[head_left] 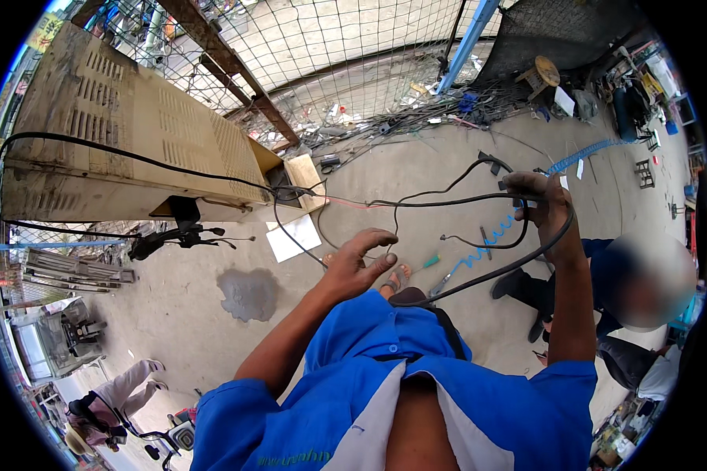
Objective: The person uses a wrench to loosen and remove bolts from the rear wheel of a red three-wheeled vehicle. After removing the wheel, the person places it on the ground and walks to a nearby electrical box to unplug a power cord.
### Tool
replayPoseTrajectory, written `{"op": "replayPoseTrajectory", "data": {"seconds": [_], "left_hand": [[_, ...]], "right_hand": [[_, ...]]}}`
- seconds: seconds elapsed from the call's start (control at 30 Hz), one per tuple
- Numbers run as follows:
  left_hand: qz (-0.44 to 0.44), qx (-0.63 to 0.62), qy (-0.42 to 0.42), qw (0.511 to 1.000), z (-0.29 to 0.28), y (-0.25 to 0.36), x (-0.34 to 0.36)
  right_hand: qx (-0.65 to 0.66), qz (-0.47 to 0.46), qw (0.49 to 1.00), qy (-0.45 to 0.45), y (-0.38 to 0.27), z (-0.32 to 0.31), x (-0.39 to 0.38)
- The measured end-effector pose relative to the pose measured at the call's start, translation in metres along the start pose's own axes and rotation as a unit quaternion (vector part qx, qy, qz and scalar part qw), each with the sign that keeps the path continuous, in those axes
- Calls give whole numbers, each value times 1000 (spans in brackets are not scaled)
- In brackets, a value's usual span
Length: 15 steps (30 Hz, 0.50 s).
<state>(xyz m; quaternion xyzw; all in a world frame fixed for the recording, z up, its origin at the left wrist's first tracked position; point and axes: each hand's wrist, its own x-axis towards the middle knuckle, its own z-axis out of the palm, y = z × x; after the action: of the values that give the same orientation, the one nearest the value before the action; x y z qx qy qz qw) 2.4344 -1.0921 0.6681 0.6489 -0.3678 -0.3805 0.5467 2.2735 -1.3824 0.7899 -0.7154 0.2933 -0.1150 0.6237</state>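
My right hand (548,212) is raised on the right, its fingers curled round a looped black cable (479,199). From that hand the cable runs left across to the beige metal cabinet, and a thick loop of it hangs down in front of my waist. My left hand (359,265) is held lower, left of the middle, with thumb and fingers apart. A thin black wire (396,221) drops from the cable past its fingertips; whether it touches them I cannot tell. Connectors (491,161) show on a wire beside my right hand.
The beige louvred cabinet (157,125) stands at left, with a dark cable bundle (173,235) hanging below. A blue coiled hose (491,239) and a green-handled tool (431,261) lie on the floor. A co-worker (605,275) is close at right. Wire mesh fencing (346,47) runs behind.
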Motion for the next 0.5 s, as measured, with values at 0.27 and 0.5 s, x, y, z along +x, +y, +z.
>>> {"op": "replayPoseTrajectory", "data": {"seconds": [0.27,0.5], "left_hand": [[-48,-337,-173,924,99,80,46],[217,214,152,940,95,67,118]], "right_hand": [[32,-17,999,-3,0,-10,4],[68,-81,994,-39,-5,-18,-1]]}}
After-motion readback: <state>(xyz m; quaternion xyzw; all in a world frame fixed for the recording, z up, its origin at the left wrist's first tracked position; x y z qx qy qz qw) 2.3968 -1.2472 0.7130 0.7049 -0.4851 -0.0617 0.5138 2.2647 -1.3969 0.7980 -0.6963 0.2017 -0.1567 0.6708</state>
